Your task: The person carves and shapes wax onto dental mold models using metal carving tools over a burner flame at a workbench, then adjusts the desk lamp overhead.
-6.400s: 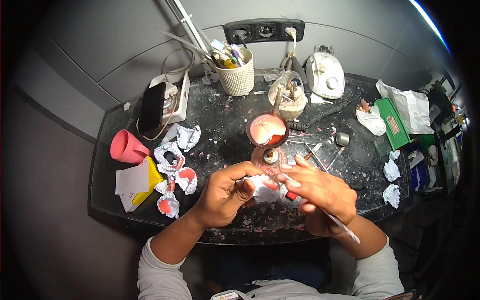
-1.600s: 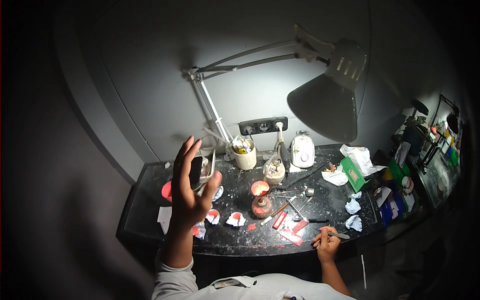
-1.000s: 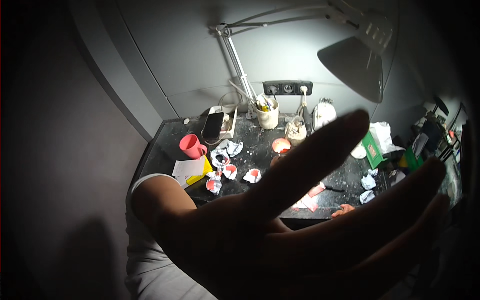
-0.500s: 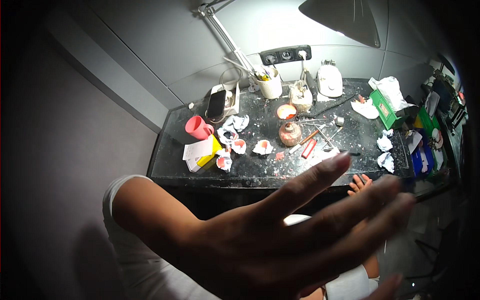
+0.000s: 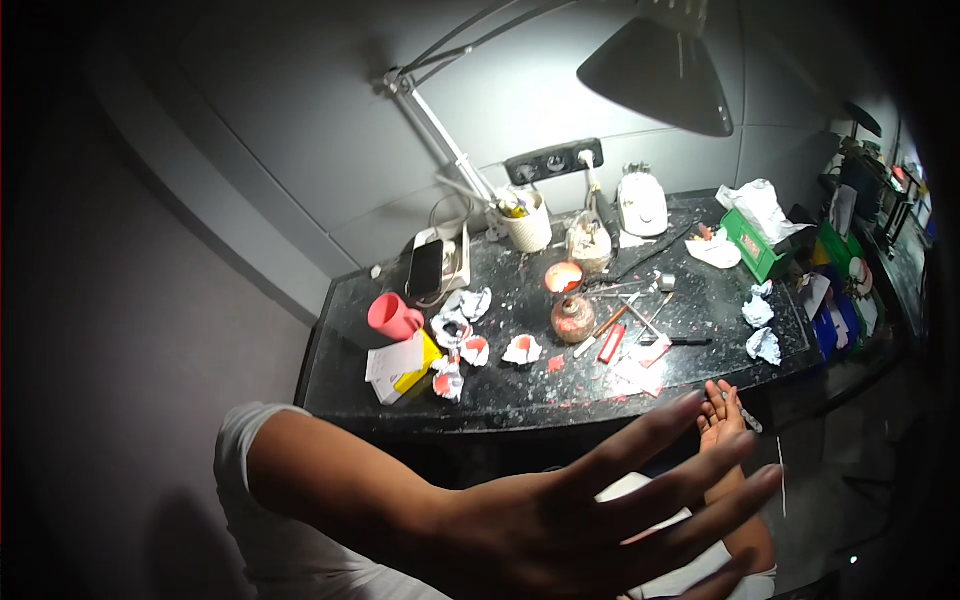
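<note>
My left hand [image 5: 600, 520] is raised close in the foreground, fingers spread, holding nothing. Beyond it, at the table's front edge, my right hand [image 5: 722, 425] has its palm partly turned up and its fingers curled around a slim grey tool [image 5: 751, 417], whose kind I cannot make out. Nearest to that hand on the tabletop are a black pen-like stick [image 5: 685, 342], a red rectangular piece [image 5: 612, 343] and a tool with a reddish-brown handle [image 5: 610, 321]. Left of these stand a round reddish burner-like pot [image 5: 573, 320] and a bowl of orange-red material [image 5: 564, 277].
White moulded pieces with red insides [image 5: 521, 349] lie among crumpled paper at the left. There too are a pink mug [image 5: 394, 317], a yellow-and-white box [image 5: 415, 365] and a phone [image 5: 426, 268]. A lamp [image 5: 660, 75] overhangs the black table [image 5: 480, 412]; a green box [image 5: 748, 243] stands at the right.
The view has shifted, so the table sits lower in the picture. My left hand also appears lower, still spread. My right hand and its grey tool now show more fully.
</note>
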Available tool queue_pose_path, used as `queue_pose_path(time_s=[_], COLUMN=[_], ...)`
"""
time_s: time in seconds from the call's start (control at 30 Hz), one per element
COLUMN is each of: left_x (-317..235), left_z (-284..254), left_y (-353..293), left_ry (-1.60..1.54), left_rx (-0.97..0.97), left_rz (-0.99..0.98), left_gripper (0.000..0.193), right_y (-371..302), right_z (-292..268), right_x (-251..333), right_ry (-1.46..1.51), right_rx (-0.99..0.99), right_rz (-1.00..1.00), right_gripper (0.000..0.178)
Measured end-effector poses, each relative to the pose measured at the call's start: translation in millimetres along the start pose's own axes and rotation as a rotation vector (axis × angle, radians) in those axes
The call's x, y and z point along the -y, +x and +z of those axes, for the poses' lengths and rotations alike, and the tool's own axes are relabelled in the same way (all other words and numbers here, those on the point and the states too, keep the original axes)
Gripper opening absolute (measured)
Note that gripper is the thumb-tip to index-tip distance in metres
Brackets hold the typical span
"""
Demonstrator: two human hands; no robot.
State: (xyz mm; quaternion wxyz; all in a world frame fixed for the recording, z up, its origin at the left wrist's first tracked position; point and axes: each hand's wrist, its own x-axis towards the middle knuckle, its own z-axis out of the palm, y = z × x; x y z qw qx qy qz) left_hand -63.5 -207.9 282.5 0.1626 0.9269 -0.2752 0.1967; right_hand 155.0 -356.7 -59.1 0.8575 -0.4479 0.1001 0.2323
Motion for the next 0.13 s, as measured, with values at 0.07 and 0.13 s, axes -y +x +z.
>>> queue_pose_path(time_s=[0.07,0.13], left_x=[2,19], left_z=[4,2], left_y=[-14,-13], left_ry=[0.148,0.371], left_rx=[-0.071,0.076], left_rz=[-0.051,0.022], left_gripper=[0.033,0.046], right_y=[-1,3], right_z=[8,-8], right_x=[-3,1], right_ry=[-0.024,0.012], right_rx=[-0.008,0.001], right_rz=[-0.041,0.031], right_gripper=[0.04,0.041])
